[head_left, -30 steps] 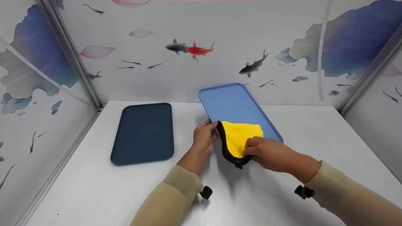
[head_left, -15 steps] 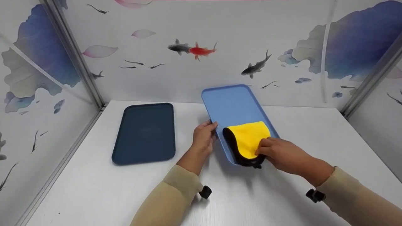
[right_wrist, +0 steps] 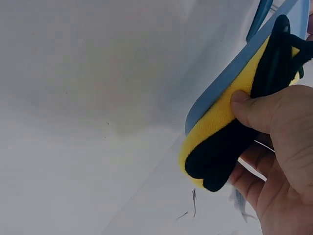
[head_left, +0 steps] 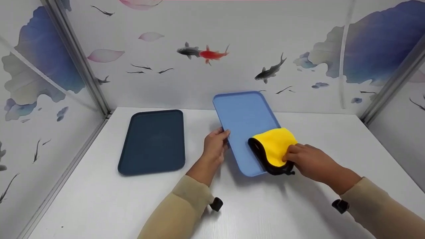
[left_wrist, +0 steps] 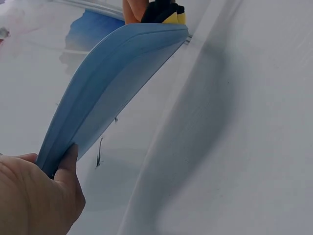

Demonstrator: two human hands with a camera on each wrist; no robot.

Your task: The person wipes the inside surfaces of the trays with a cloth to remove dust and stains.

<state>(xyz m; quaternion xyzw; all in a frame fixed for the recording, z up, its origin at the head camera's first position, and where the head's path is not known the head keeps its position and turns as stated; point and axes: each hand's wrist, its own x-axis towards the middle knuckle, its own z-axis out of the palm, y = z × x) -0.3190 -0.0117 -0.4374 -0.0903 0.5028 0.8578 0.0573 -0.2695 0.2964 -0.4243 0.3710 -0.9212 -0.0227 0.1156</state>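
Observation:
My left hand (head_left: 215,145) grips the left edge of a light blue tray (head_left: 244,122), which it holds tilted above the table. In the left wrist view, the thumb lies along the rim of the raised tray (left_wrist: 98,88). A folded yellow cloth (head_left: 275,142) with a black edge lies against the lower right part of the tray's face. My right hand (head_left: 312,162) pinches this cloth near its lower right side. Seen from the right wrist, the thumb presses on the folded yellow and black cloth (right_wrist: 220,117), and the fingers reach round beneath it.
A dark blue tray (head_left: 152,142) lies flat on the white table (head_left: 109,205), left of my left hand. White panels printed with fish and leaves (head_left: 212,20) stand behind and at both sides. Metal posts (head_left: 76,56) mark the corners.
My right hand has moved to the right with the yellow cloth, from the tray's left edge across to its lower right edge. The left hand still holds the tray in nearly the same place.

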